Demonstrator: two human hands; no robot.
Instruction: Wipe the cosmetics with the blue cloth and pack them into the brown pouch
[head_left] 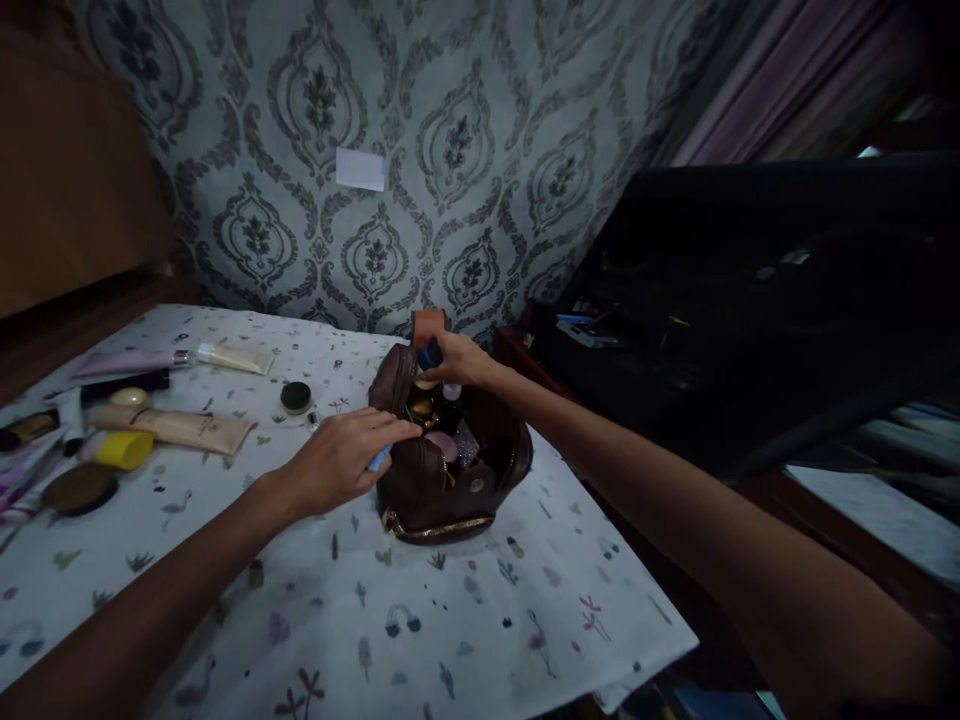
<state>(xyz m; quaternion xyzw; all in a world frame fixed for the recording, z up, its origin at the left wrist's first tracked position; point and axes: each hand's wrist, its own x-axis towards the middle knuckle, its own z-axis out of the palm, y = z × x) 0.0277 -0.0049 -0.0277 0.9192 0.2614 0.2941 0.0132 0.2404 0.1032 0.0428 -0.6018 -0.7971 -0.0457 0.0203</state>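
A brown makeup bag [442, 515] with a gold zip stands open on the cloth-covered table. Inside it lie a pink round item [442, 446], a white-capped bottle [451, 393], a silvery glittery item [467, 442] and a gold-coloured piece. My right hand [463, 358] is closed on a dark blue-capped item [430, 354] above the bag's far side; the lower part of that item cannot be made out. At the bag's left rim, my left hand [345, 455] is closed, with a light blue item [380, 457] sticking out below its fingers.
A small dark-lidded jar [296, 397] stands left of the bag. Farther left are a beige tube [180, 426], a yellow-capped item [126, 450], a round brown compact [80, 489] and several other cosmetics. A large black object [750, 300] is beyond the table's right edge.
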